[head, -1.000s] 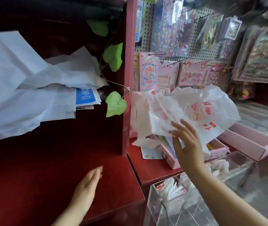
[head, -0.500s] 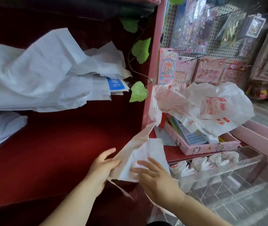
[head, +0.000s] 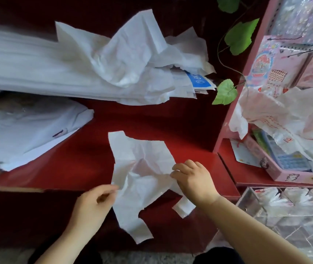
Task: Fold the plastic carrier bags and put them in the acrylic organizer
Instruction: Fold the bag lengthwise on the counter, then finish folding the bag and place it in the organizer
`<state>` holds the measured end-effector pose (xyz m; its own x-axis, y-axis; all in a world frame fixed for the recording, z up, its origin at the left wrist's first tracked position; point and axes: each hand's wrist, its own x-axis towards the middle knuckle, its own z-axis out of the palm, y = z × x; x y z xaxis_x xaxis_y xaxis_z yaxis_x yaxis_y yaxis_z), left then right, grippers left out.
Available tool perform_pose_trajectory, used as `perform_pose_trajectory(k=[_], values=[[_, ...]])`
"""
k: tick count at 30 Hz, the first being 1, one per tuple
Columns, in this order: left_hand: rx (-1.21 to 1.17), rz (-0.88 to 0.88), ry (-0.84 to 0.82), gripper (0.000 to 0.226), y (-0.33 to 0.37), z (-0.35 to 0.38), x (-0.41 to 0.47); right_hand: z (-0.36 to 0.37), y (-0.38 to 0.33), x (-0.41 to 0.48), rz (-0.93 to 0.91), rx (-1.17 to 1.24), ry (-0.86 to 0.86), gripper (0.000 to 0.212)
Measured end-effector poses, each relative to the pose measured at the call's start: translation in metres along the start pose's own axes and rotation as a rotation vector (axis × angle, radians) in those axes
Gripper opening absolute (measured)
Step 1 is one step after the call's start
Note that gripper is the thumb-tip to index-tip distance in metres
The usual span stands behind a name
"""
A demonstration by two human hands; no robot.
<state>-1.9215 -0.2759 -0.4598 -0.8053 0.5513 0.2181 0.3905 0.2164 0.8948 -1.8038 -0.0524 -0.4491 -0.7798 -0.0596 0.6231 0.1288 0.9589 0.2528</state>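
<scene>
Folding barely begun | left hand (head: 94, 201) pinches carrier bag (head: 142, 172), right hand (head: 193, 178) grips its right edge | acrylic organizer (head: 266, 204) near right holds folded bags (head: 277, 197); more wait far right (head: 285, 115)

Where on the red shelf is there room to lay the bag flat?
Bare red shelf lies between the white bag, the paper stacks and the pink post. Left is crowded with white sheets; right, the pink tray is full.
</scene>
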Motion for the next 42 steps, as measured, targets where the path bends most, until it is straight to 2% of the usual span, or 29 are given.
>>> perform_pose_trajectory(k=[2, 3, 4, 6, 8, 10, 13, 15, 17, 19, 21, 22, 24, 28, 31, 33, 35, 37, 39, 40, 41, 42], values=[[0.059, 0.054, 0.017, 0.031, -0.009, -0.005, 0.0, 0.005, 0.0, 0.01, -0.033, 0.013, 0.021, 0.024], [0.089, 0.088, 0.048, 0.014, -0.011, -0.007, 0.002, 0.008, 0.0, 0.014, -0.05, 0.011, 0.023, 0.028], [0.136, 0.107, 0.084, 0.013, -0.011, -0.009, 0.006, 0.011, 0.0, 0.016, -0.065, 0.002, 0.025, 0.031], [0.27, 0.225, 0.12, 0.044, -0.013, -0.011, 0.015, 0.015, -0.001, 0.017, -0.073, -0.005, 0.028, 0.034], [0.409, 0.365, 0.029, 0.048, -0.012, -0.006, 0.02, 0.018, -0.002, 0.015, -0.059, -0.013, 0.029, 0.035], [0.532, 0.439, -0.134, 0.053, -0.012, 0.003, 0.02, 0.02, -0.004, 0.011, -0.03, -0.01, 0.033, 0.033], [0.841, 0.394, -0.368, 0.084, -0.007, 0.012, 0.022, 0.019, -0.005, 0.003, 0.068, 0.125, 0.021, 0.027], [0.874, 0.359, -0.403, 0.12, -0.005, 0.014, 0.029, 0.016, -0.004, -0.005, 0.138, 0.217, -0.036, 0.04], [0.829, 0.221, -0.517, 0.137, -0.006, 0.009, 0.041, 0.011, -0.001, -0.014, 0.175, 0.256, -0.141, 0.059], [0.836, 0.236, -0.562, 0.123, -0.011, 0.006, 0.06, 0.006, 0.0, -0.021, 0.164, 0.254, -0.258, 0.073], [0.844, 0.247, -0.596, 0.083, -0.02, 0.002, 0.083, 0.003, -0.002, -0.026, 0.123, 0.271, -0.305, 0.078], [0.85, 0.217, -0.623, 0.075, -0.021, -0.002, 0.092, 0.003, -0.003, -0.029, 0.094, 0.273, -0.314, 0.079], [0.851, 0.208, -0.627, 0.088, -0.024, -0.01, 0.105, 0.004, -0.005, -0.033, 0.028, 0.247, -0.328, 0.081], [0.803, 0.291, -0.496, 0.113, -0.024, -0.028, 0.096, 0.014, -0.006, -0.035, -0.09, 0.223, -0.273, 0.095], [0.836, 0.338, -0.534, 0.12, -0.026, -0.037, 0.076, 0.016, -0.009, -0.025, 0.052, 0.393, -0.246, 0.098], [0.879, 0.31, -0.564, 0.128, -0.033, -0.041, 0.07, 0.015, -0.009, -0.013, 0.141, 0.461, -0.344, 0.111], [0.877, 0.261, -0.574, 0.124, -0.041, -0.045, 0.067, 0.014, -0.009, -0.002, 0.103, 0.413, -0.596, 0.123], [0.912, 0.333, -0.572, 0.117, -0.049, -0.051, 0.065, 0.018, -0.006, 0.001, 0.018, 0.321, -0.793, 0.128], [1.014, 0.366, -0.613, 0.109, -0.052, -0.055, 0.062, 0.016, 0.0, 0.001, 0.01, 0.26, -0.836, 0.137], [1.068, 0.402, -0.623, 0.105, -0.055, -0.056, 0.061, 0.016, 0.005, -0.004, -0.006, 0.22, -0.784, 0.136], [1.077, 0.454, -0.624, 0.105, -0.058, -0.056, 0.059, 0.012, 0.01, -0.008, -0.024, 0.17, -0.705, 0.129], [1.046, 0.519, -0.609, 0.105, -0.061, -0.055, 0.057, 0.009, 0.013, -0.014, 0.027, 0.165, -0.723, 0.122]])
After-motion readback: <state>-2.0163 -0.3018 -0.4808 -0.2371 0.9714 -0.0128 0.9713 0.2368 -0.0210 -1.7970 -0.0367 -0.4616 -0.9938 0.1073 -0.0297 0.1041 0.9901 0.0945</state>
